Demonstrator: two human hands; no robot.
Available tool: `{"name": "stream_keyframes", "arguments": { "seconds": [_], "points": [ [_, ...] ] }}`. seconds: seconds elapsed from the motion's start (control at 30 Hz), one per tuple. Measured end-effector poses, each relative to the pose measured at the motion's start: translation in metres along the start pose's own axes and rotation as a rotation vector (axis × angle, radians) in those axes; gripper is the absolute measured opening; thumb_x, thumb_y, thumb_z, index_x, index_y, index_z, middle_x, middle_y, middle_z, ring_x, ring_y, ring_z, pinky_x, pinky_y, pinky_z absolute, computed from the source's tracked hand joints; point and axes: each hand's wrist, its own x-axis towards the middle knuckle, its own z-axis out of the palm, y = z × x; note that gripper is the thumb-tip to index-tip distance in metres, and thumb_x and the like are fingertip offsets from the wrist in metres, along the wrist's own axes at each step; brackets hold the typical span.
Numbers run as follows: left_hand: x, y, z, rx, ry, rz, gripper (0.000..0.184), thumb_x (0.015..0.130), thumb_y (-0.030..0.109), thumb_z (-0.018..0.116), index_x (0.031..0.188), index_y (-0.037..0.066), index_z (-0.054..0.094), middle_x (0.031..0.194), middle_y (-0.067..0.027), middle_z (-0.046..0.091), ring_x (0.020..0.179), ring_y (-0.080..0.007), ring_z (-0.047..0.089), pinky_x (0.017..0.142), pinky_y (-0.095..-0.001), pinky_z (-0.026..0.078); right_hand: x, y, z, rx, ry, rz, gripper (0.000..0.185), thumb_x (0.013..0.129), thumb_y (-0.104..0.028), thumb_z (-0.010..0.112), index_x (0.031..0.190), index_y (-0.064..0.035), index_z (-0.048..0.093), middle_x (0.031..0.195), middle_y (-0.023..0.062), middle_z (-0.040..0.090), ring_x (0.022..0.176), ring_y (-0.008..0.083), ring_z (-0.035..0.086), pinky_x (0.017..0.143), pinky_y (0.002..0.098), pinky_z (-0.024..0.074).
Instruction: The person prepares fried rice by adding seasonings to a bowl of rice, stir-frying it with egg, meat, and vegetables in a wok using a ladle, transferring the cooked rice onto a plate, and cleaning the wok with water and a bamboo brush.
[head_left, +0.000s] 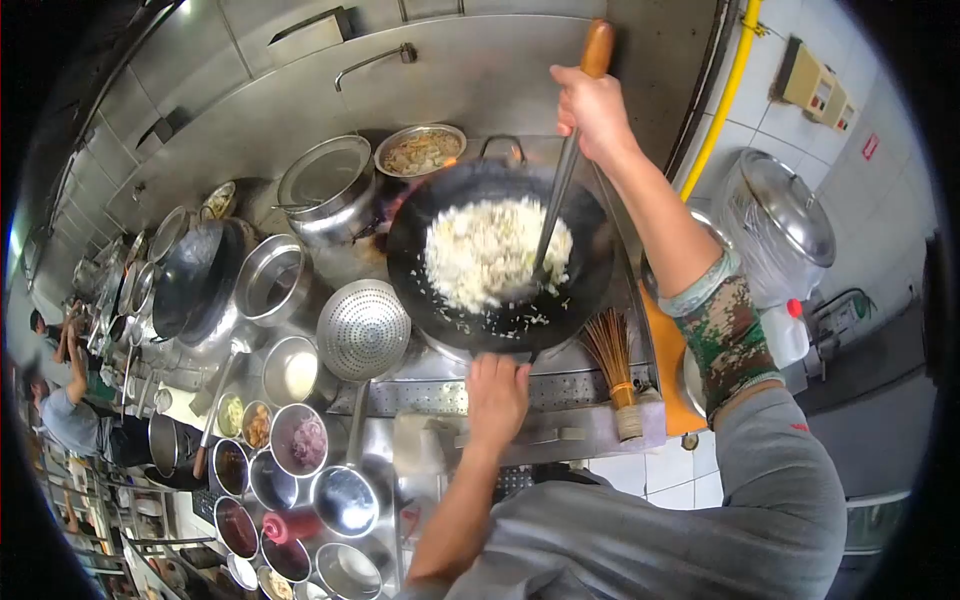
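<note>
A large black wok [405, 235] sits on the stove with pale, rice-like food [480, 245] spread in its middle. My right hand [592, 115] is closed around the shaft of a long wok ladle [563, 185], just below its wooden end. The ladle slants down into the food, and its head is partly buried and blurred. At the wok's near edge, my left hand [498, 398] is closed on the rim or handle; the exact grip is hidden under the fingers. A bamboo wok brush [612, 350] stands right of the wok.
Left of the wok are a perforated strainer [364, 330], a lidded pot [325, 185] and several ingredient bowls, one with chopped onion [303, 442]. A food-filled bowl [420, 150] stands behind. A plastic-wrapped pot [785, 215] is at right. Other people [75, 415] work far left.
</note>
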Motion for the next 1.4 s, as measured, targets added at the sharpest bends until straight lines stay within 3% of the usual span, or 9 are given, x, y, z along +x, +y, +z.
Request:
{"name": "stream_keyframes", "arguments": {
  "seconds": [0.1,0.23,0.4,0.5,0.83,0.93,1.1,1.3,1.4],
  "points": [
    [-0.06,-0.007,-0.013,-0.049,-0.034,0.072,0.012,0.078,0.007,0.068,0.08,0.003,0.057,0.084,-0.0165,0.053,0.081,-0.0362,0.05,0.075,-0.0467,0.039,-0.002,-0.016,-0.025,0.14,-0.069,-0.057,0.033,0.087,-0.017,0.062,0.065,-0.0146,0.038,0.048,-0.0054,0.029,0.038,0.0082,0.028,0.038,0.0289,0.0287],
    [0.003,0.039,-0.066,-0.068,0.029,0.043,0.014,0.079,0.01,0.067,0.086,0.004,0.056,0.088,-0.0166,0.051,0.088,-0.0373,0.049,0.075,-0.0456,0.04,-0.01,-0.017,-0.011,0.054,-0.063,0.008,0.037,0.086,-0.019,0.063,0.062,-0.0174,0.036,0.049,-0.0059,0.029,0.039,0.0077,0.028,0.039,0.0284,0.0284],
    [0.001,-0.014,0.016,-0.014,0.066,0.006,0.016,0.08,0.014,0.066,0.087,0.004,0.055,0.089,-0.0159,0.051,0.088,-0.0365,0.049,0.072,-0.0462,0.039,-0.028,0.013,0.032,-0.173,0.057,-0.097,0.031,0.085,-0.017,0.064,0.064,-0.0138,0.042,0.049,-0.0054,0.034,0.039,0.0081,0.034,0.037,0.0286,0.0311],
    [-0.044,-0.009,0.002,0.0,0.021,0.062,0.015,0.08,0.013,0.066,0.085,0.004,0.055,0.088,-0.0159,0.052,0.087,-0.0365,0.049,0.072,-0.0467,0.039,-0.035,-0.012,0.009,0.031,-0.18,-0.192,0.035,0.086,-0.02,0.065,0.064,-0.014,0.039,0.049,-0.0047,0.034,0.036,0.0084,0.033,0.036,0.0283,0.0308],
    [0.035,-0.018,0.012,-0.028,-0.035,-0.033,0.018,0.079,0.013,0.068,0.093,0.005,0.058,0.094,-0.0151,0.054,0.096,-0.0374,0.051,0.08,-0.0458,0.041,0.001,0.0,-0.026,0.126,-0.105,-0.193,0.038,0.089,-0.021,0.062,0.061,-0.0143,0.036,0.046,-0.0053,0.031,0.035,0.008,0.029,0.037,0.0245,0.0253],
    [0.027,-0.002,0.001,-0.01,0.035,-0.022,0.031,0.081,0.014,0.068,0.108,0.003,0.059,0.11,-0.016,0.055,0.108,-0.0374,0.051,0.091,-0.0456,0.04,0.017,0.041,-0.016,0.174,-0.415,-0.054,0.037,0.087,-0.019,0.065,0.062,-0.0138,0.038,0.047,-0.0045,0.033,0.035,0.0081,0.03,0.036,0.0261,0.0262],
    [-0.019,0.021,-0.067,0.166,0.108,-0.242,0.052,0.077,0.011,0.072,0.125,0.002,0.053,0.128,-0.0186,0.051,0.117,-0.0366,0.049,0.099,-0.0442,0.039,0.042,0.025,0.001,0.245,-0.496,-0.155,0.036,0.087,-0.017,0.063,0.063,-0.0139,0.037,0.047,-0.0048,0.034,0.036,0.0079,0.031,0.037,0.0268,0.027],
    [-0.101,0.04,-0.118,0.147,0.226,-0.666,0.048,0.079,0.004,0.067,0.125,0.0,0.052,0.121,-0.02,0.054,0.11,-0.0362,0.053,0.094,-0.04,0.042,0.068,0.022,0.016,0.146,-0.601,0.146,0.038,0.091,-0.021,0.06,0.063,-0.0156,0.034,0.047,-0.0056,0.027,0.036,0.0065,0.027,0.037,0.0251,0.023],
    [-0.18,0.047,-0.14,0.301,0.342,-0.862,0.044,0.083,0.002,0.063,0.126,-0.003,0.051,0.118,-0.0199,0.055,0.109,-0.0335,0.055,0.092,-0.0388,0.043,0.031,0.014,-0.019,0.081,-0.469,0.018,0.037,0.09,-0.022,0.063,0.063,-0.0153,0.038,0.047,-0.006,0.029,0.037,0.006,0.028,0.037,0.0249,0.0244]
  ]
}}
